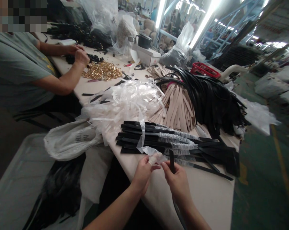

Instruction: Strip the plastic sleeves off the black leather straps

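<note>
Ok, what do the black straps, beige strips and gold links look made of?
The black straps look like leather or imitation leather, semi-gloss and bending softly. The beige strips look like matte leather or fibreboard, flat cut ends. The gold links look like plated metal, from their bright shine.

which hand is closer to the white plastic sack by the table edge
The left hand, pinching clear plastic film, is nearer, to the right of the white plastic sack. The right hand, holding a black strap, is farther, beyond the left hand.

The straps are glossy black, the film crinkled translucent plastic, the strips matt beige.
</note>
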The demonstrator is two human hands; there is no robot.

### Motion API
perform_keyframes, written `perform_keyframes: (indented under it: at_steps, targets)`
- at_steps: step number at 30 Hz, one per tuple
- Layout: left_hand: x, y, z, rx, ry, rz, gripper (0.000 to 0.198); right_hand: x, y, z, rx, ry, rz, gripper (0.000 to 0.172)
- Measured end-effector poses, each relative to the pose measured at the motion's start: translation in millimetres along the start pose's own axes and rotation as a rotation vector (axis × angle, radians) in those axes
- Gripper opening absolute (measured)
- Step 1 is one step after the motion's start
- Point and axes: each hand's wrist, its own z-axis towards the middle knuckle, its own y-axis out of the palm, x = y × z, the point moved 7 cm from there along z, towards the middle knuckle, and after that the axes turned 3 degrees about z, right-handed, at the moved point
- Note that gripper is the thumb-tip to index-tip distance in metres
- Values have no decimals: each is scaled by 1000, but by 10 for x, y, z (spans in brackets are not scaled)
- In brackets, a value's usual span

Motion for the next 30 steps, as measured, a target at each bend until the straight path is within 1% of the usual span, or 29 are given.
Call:
perform_keyframes:
  at_steps: [2,7,11,15,22,27,30]
  targets:
    - [-59,-7,-9,-21,-51,26,26,47,41,-9,-46,48,47,39]
    - [-28,-146,34,116,-32,-55,24,54,209,-187,-231,178,277,40]
    - [27,-180,66,136,-49,-57,26,37,293,-332,-334,206,278,49]
    - [57,-149,54,107,-58,-72,28,46,299,-371,-354,223,267,51]
    - [69,-81,23,12,-55,-34,29,84,312,-338,-393,252,250,49]
    - [73,-116,40,-23,-65,61,31,74,276,-354,-397,276,217,52]
    - [94,-99,11,-65,-63,176,33,88,270,-387,-444,301,203,54]
